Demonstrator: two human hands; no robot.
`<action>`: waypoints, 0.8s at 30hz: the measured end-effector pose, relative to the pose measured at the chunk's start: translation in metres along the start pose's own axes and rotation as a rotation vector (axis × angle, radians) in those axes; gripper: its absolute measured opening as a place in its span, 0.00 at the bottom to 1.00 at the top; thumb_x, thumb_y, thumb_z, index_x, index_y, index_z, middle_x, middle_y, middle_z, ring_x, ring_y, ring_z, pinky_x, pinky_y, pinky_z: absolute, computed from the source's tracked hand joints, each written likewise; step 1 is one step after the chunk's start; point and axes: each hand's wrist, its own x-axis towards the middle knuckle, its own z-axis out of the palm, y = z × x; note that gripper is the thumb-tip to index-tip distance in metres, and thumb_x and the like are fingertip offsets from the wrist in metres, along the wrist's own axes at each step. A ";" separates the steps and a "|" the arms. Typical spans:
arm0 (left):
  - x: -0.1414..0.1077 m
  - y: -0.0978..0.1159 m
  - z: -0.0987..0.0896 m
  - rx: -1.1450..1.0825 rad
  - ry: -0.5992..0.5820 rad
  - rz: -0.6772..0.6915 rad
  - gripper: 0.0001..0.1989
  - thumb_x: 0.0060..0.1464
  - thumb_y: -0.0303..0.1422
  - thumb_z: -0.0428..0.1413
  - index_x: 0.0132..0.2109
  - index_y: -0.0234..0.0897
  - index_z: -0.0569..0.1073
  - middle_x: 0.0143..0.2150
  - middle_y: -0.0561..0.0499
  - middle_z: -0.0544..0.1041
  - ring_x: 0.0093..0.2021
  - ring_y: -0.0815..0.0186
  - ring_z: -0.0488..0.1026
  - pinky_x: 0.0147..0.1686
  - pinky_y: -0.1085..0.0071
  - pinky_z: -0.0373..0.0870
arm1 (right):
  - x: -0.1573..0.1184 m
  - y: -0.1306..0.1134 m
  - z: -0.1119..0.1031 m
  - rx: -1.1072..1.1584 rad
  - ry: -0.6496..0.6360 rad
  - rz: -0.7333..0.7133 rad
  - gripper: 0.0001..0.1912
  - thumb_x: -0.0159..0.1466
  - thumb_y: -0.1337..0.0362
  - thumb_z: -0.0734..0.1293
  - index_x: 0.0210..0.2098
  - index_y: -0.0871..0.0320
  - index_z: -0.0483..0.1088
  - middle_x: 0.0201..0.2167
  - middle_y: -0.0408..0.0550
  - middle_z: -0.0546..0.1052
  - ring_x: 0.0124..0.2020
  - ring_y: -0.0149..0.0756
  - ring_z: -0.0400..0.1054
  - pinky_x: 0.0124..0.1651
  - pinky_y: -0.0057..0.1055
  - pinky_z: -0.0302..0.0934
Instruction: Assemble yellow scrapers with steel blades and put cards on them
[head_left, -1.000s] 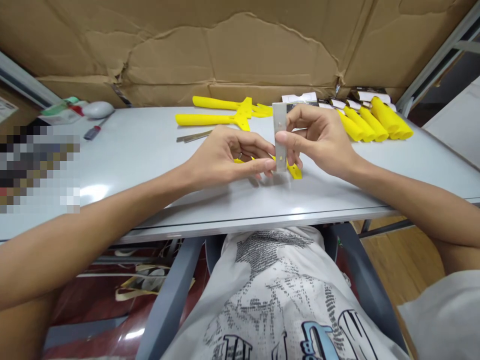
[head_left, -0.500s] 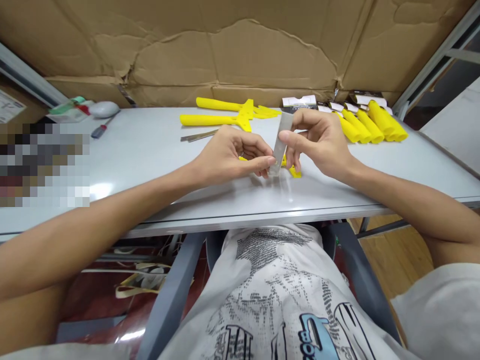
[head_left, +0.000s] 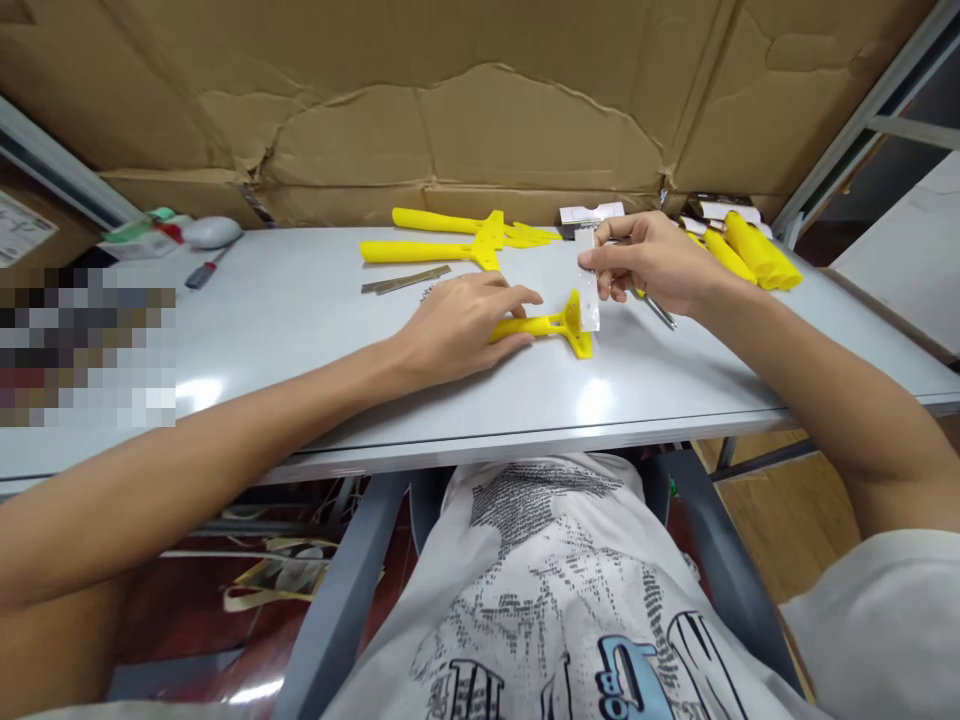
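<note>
My left hand (head_left: 469,325) rests low over the table, its thumb and fingers closed around the handle of a yellow scraper (head_left: 534,327). That scraper lies with its wide T-shaped head toward the right. Between thumb and fingers, my right hand (head_left: 649,258) pinches the upper end of a flat, pale strip with small holes (head_left: 589,295). The strip hangs upright in front of the scraper's head and hides part of it; whether they touch I cannot tell. Under my right hand lies a thin metal rod-like thing (head_left: 660,312), partly hidden.
More yellow scrapers (head_left: 420,252) lie behind my left hand, with thin metal strips (head_left: 405,280) beside them. Several yellow handles (head_left: 757,250) with card packaging are at the back right. A screwdriver (head_left: 201,273) lies at the left. Cardboard (head_left: 465,120) walls the back.
My left hand has let go of the strip's lower end and taken hold of the yellow scraper's handle. My right hand has shifted slightly right with the strip, now turned more upright.
</note>
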 end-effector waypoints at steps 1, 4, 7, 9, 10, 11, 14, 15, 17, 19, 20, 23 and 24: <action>0.000 0.000 -0.001 0.012 0.019 -0.012 0.20 0.74 0.43 0.62 0.66 0.43 0.82 0.55 0.43 0.89 0.57 0.49 0.84 0.57 0.56 0.78 | 0.001 0.002 -0.001 -0.004 -0.008 0.026 0.31 0.52 0.53 0.93 0.30 0.53 0.70 0.20 0.41 0.77 0.20 0.31 0.71 0.20 0.28 0.61; 0.000 0.003 -0.003 0.048 0.101 -0.044 0.17 0.75 0.42 0.59 0.63 0.42 0.83 0.55 0.43 0.89 0.54 0.50 0.85 0.53 0.58 0.77 | 0.003 0.009 -0.003 -0.027 -0.009 0.034 0.30 0.53 0.51 0.93 0.31 0.53 0.72 0.21 0.43 0.80 0.20 0.32 0.72 0.20 0.29 0.65; 0.000 0.006 -0.006 0.064 0.149 -0.057 0.16 0.74 0.41 0.58 0.60 0.41 0.83 0.56 0.42 0.89 0.52 0.50 0.85 0.51 0.57 0.76 | 0.006 0.014 -0.003 -0.066 0.010 -0.025 0.28 0.57 0.50 0.92 0.32 0.52 0.72 0.21 0.43 0.81 0.20 0.34 0.74 0.20 0.30 0.68; 0.000 0.007 -0.006 0.058 0.165 -0.070 0.14 0.73 0.40 0.58 0.58 0.42 0.82 0.56 0.43 0.89 0.51 0.50 0.85 0.50 0.57 0.76 | 0.007 0.017 -0.003 -0.095 0.033 -0.063 0.26 0.60 0.51 0.91 0.33 0.51 0.72 0.21 0.42 0.81 0.20 0.34 0.74 0.20 0.32 0.71; 0.001 0.007 -0.006 0.050 0.172 -0.079 0.13 0.73 0.40 0.58 0.57 0.43 0.82 0.56 0.44 0.89 0.51 0.50 0.85 0.49 0.57 0.75 | 0.007 0.019 -0.002 -0.105 0.042 -0.079 0.25 0.61 0.52 0.90 0.34 0.51 0.72 0.22 0.42 0.81 0.20 0.35 0.74 0.20 0.32 0.72; 0.001 0.007 -0.006 0.039 0.178 -0.089 0.12 0.73 0.40 0.59 0.57 0.44 0.82 0.55 0.45 0.89 0.51 0.51 0.84 0.49 0.57 0.75 | 0.008 0.021 -0.002 -0.111 0.046 -0.091 0.24 0.61 0.53 0.90 0.35 0.51 0.73 0.22 0.41 0.81 0.20 0.35 0.74 0.20 0.32 0.73; 0.001 0.007 -0.005 0.014 0.182 -0.121 0.11 0.72 0.40 0.61 0.56 0.45 0.81 0.55 0.47 0.89 0.50 0.53 0.83 0.49 0.58 0.74 | 0.009 0.028 -0.001 -0.107 0.046 -0.105 0.24 0.63 0.54 0.89 0.39 0.50 0.72 0.24 0.40 0.82 0.21 0.36 0.75 0.20 0.34 0.74; 0.001 0.007 -0.005 0.014 0.177 -0.128 0.12 0.71 0.40 0.61 0.56 0.44 0.81 0.55 0.47 0.88 0.50 0.53 0.83 0.49 0.58 0.74 | 0.009 0.030 -0.001 -0.100 0.044 -0.101 0.24 0.63 0.54 0.89 0.41 0.50 0.72 0.24 0.40 0.82 0.22 0.36 0.75 0.20 0.34 0.73; 0.000 0.007 -0.004 0.026 0.161 -0.133 0.13 0.71 0.40 0.61 0.58 0.44 0.81 0.55 0.47 0.88 0.51 0.53 0.83 0.49 0.57 0.74 | 0.010 0.033 0.000 -0.086 0.034 -0.085 0.27 0.62 0.53 0.90 0.43 0.50 0.71 0.25 0.40 0.82 0.23 0.36 0.76 0.21 0.35 0.73; 0.000 0.007 -0.004 0.041 0.143 -0.131 0.13 0.72 0.40 0.60 0.59 0.44 0.81 0.56 0.45 0.88 0.53 0.50 0.84 0.48 0.56 0.73 | 0.010 0.035 0.001 -0.088 0.014 -0.067 0.29 0.60 0.53 0.90 0.46 0.50 0.71 0.26 0.40 0.82 0.24 0.37 0.76 0.22 0.36 0.73; 0.000 0.007 -0.004 0.047 0.134 -0.129 0.14 0.72 0.40 0.59 0.59 0.45 0.81 0.56 0.45 0.88 0.53 0.49 0.84 0.48 0.55 0.73 | 0.009 0.036 0.001 -0.096 0.009 -0.063 0.30 0.60 0.54 0.90 0.48 0.50 0.71 0.26 0.40 0.82 0.24 0.37 0.76 0.22 0.36 0.73; -0.001 0.006 -0.004 0.059 0.124 -0.123 0.15 0.72 0.40 0.59 0.60 0.45 0.82 0.54 0.45 0.89 0.52 0.49 0.85 0.48 0.56 0.74 | 0.007 0.033 0.003 -0.170 0.037 -0.080 0.29 0.61 0.56 0.89 0.51 0.49 0.71 0.26 0.38 0.80 0.25 0.38 0.73 0.22 0.36 0.68; -0.001 0.006 -0.004 0.058 0.123 -0.119 0.15 0.72 0.40 0.59 0.60 0.46 0.82 0.54 0.45 0.89 0.52 0.49 0.85 0.48 0.56 0.74 | 0.005 0.032 0.004 -0.224 0.063 -0.096 0.27 0.62 0.57 0.88 0.50 0.48 0.71 0.26 0.38 0.79 0.26 0.38 0.72 0.23 0.37 0.66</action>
